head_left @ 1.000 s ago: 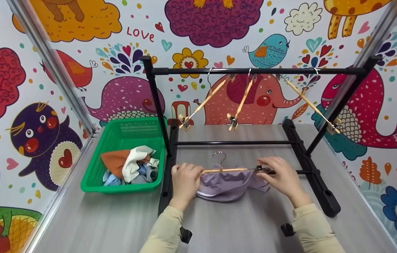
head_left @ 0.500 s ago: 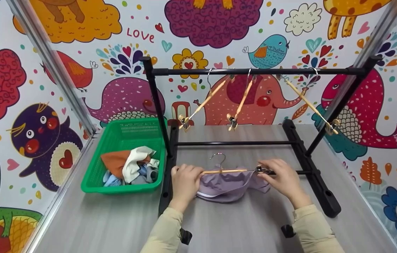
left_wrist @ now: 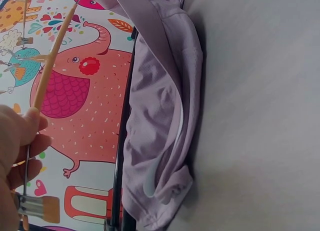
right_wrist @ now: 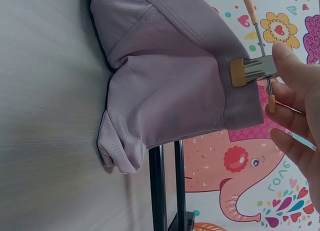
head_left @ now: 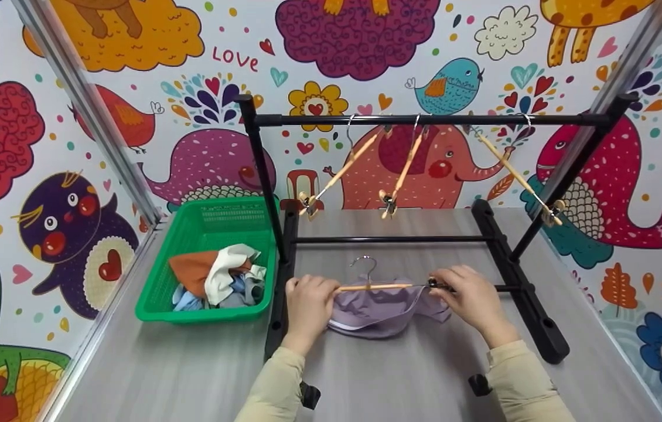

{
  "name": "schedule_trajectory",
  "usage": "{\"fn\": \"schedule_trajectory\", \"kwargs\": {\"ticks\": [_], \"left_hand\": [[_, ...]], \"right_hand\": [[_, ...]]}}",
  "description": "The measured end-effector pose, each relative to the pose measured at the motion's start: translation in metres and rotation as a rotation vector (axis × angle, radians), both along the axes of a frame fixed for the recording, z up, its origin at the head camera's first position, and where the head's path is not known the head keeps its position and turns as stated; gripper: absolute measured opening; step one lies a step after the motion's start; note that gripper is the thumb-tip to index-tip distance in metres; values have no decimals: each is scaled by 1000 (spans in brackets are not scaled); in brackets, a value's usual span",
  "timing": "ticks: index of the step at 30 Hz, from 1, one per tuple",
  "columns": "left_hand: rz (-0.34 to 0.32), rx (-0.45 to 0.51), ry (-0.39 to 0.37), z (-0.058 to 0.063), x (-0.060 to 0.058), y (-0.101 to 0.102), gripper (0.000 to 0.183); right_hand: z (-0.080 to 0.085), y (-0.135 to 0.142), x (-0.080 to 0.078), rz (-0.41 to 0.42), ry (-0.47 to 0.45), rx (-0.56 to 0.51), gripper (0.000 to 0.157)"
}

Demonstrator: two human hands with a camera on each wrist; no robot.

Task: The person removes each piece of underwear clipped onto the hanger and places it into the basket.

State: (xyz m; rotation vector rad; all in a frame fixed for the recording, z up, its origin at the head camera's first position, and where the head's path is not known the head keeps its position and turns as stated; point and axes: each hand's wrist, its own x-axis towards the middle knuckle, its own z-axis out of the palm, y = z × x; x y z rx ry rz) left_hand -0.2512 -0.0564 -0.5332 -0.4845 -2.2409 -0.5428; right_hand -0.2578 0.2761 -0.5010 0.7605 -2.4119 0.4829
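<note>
A wooden clip hanger [head_left: 375, 287] is held level above the tabletop, its metal hook pointing up. My left hand [head_left: 311, 299] grips its left end; in the left wrist view the clip [left_wrist: 37, 207] there bears no cloth. At the other end my right hand [head_left: 471, 299] pinches the metal clip [right_wrist: 252, 69] between thumb and fingers. That clip bites the waistband of a mauve pair of shorts [right_wrist: 170, 86]. From it the shorts [head_left: 372, 316] droop onto the table, crumpled, below the hanger bar.
A black rack [head_left: 436, 119] stands just beyond my hands, with three clip hangers on its top rail, one of them a tilted hanger [head_left: 407, 167]. To the left sits a green basket [head_left: 152, 299] with a crumpled orange, white, blue and grey cloth pile [head_left: 219, 275].
</note>
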Motion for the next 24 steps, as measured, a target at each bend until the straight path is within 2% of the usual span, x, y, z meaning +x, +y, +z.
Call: {"fn": "schedule_trajectory", "kwargs": {"ticks": [13,20,24], "left_hand": [[4,1,-6,6,-1,0,9],[9,5,-40,12,1,-1,4],[8,13,-47,14,1,-2,4]], "right_hand": [[5,-3,-2,18,35,-35,28],[7,-4,-9,73,140,-48,31],[8,-4,-11,81,148,-43,33]]}}
